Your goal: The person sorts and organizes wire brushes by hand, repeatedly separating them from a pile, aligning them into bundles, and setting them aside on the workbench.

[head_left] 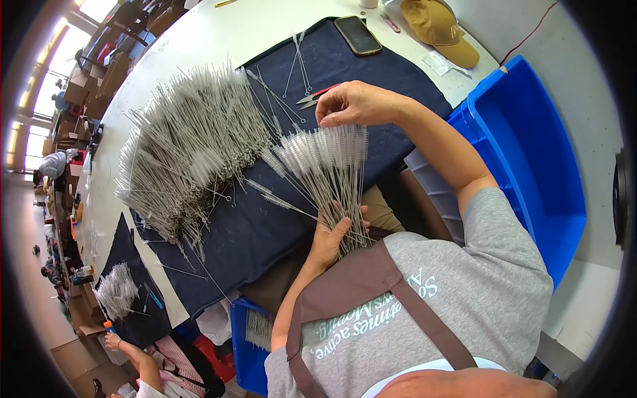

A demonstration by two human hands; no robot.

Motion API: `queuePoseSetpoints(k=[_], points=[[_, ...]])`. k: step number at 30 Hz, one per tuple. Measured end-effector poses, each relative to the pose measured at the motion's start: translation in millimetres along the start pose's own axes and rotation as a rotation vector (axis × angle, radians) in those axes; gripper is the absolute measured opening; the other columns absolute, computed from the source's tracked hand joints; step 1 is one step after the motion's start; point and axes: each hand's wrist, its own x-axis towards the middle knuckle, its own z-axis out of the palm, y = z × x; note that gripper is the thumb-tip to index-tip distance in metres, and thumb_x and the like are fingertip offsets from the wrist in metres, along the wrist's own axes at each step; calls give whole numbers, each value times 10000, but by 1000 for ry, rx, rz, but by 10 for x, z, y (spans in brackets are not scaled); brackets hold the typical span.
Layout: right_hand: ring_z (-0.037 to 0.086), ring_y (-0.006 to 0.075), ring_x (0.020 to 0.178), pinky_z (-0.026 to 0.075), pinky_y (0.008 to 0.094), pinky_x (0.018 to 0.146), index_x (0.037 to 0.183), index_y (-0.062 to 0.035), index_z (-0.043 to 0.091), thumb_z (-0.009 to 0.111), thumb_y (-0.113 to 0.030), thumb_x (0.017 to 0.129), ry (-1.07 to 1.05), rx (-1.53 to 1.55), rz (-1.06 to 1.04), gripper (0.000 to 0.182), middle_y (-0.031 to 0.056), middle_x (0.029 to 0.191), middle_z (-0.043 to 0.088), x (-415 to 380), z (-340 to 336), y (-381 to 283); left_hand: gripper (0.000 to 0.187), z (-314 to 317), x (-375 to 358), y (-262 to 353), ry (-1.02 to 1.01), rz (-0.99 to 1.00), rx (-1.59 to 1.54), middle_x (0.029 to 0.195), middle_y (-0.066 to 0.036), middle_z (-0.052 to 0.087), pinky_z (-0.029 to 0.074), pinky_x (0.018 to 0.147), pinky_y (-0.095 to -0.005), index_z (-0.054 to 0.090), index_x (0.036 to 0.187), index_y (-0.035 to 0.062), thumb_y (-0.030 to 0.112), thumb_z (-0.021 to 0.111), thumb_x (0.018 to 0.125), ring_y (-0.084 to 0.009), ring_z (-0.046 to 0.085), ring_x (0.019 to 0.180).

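My left hand (pixel 330 237) is wrapped round the wire stems of a bundle of small white-bristled brushes (pixel 325 166), held close to my apron. The brush heads fan out toward the table. Over the top of the bundle, my right hand (pixel 342 106) has its fingers curled near the bristle tips; whether anything is between them is too small to tell. Red-handled scissors (pixel 312 99) lie just beside that hand. A large heap of similar brushes (pixel 199 139) rests on the dark blue cloth (pixel 265 219), and a few loose ones lie between heap and bundle.
A phone (pixel 358 36) and a tan cap (pixel 438 30) are at the table's far side. A big blue bin (pixel 531 172) stands at the right, another blue bin (pixel 247 358) below the table edge. At lower left, a co-worker's arm (pixel 136 358) is near a smaller brush pile (pixel 117 290).
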Motion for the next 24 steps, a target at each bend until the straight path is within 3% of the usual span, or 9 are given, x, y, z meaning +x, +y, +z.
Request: queuePoseSetpoints(k=[3, 6, 9, 11, 15, 17, 19, 21, 24], points=[[575, 121, 758, 449, 288, 703, 863, -33, 599, 594, -215, 791, -62, 170, -50, 195, 48, 841, 633, 79, 47, 60, 398, -56, -53, 23, 0, 12, 5, 1090, -217, 538, 553, 719, -396, 317, 1170, 107, 114, 557, 852, -260, 613, 864], [600, 149, 793, 476, 277, 726, 895, -25, 517, 537, -154, 844, 204, 601, -38, 140, 77, 911, 611, 143, -6, 34, 463, -161, -81, 48, -35, -11, 20, 1109, -207, 531, 535, 737, -379, 271, 1222, 123, 98, 553, 855, -256, 605, 879], [623, 225, 749, 533, 359, 679, 907, -33, 465, 483, -112, 855, 641, 1032, -60, 96, 134, 885, 595, 193, -248, 32, 470, -136, -123, 103, -11, 4, 24, 1109, -203, 532, 539, 730, -368, 273, 1230, 105, 110, 555, 855, -248, 604, 879], [616, 220, 682, 529, 359, 636, 909, -33, 464, 483, -113, 867, 622, 1070, -22, 92, 117, 839, 586, 275, -82, 138, 464, -136, -119, 116, 9, 12, 52, 1084, -193, 548, 544, 715, -359, 294, 1221, 93, 126, 569, 849, -235, 610, 852], [603, 155, 639, 499, 297, 591, 964, -19, 505, 508, -260, 894, 321, 731, -134, 252, 90, 784, 595, 223, 523, 186, 433, -174, -82, 151, 38, 4, 55, 1042, -177, 571, 548, 700, -350, 340, 1198, 80, 128, 580, 840, -220, 615, 820], [607, 156, 648, 478, 288, 564, 960, -12, 505, 488, -258, 904, 440, 978, -32, 253, 69, 758, 587, 198, 425, 192, 412, -139, -94, 177, 63, 14, 29, 1041, -173, 573, 548, 699, -346, 359, 1185, 71, 122, 579, 841, -216, 614, 823], [546, 113, 554, 411, 243, 477, 910, -13, 500, 472, -247, 911, 773, 1105, -17, 236, 34, 689, 540, 218, 51, 108, 402, -168, -97, 180, 49, 11, 26, 1047, -169, 572, 549, 696, -342, 354, 1190, 75, 101, 564, 848, -211, 613, 831], [417, 72, 440, 329, 213, 395, 858, -30, 486, 513, -223, 888, 853, 1396, -104, 197, 12, 634, 473, 334, -367, 505, 397, -193, -98, 177, 35, 16, 44, 1052, -168, 570, 550, 696, -340, 352, 1193, 80, 90, 555, 852, -211, 612, 836], [326, 50, 424, 259, 206, 347, 790, -53, 482, 564, -201, 852, 634, 954, 393, 181, 5, 597, 429, 775, -579, 860, 378, -246, -109, 165, 13, 49, 107, 1057, -173, 568, 536, 723, -347, 359, 1178, 62, 91, 553, 855, -229, 610, 860]])
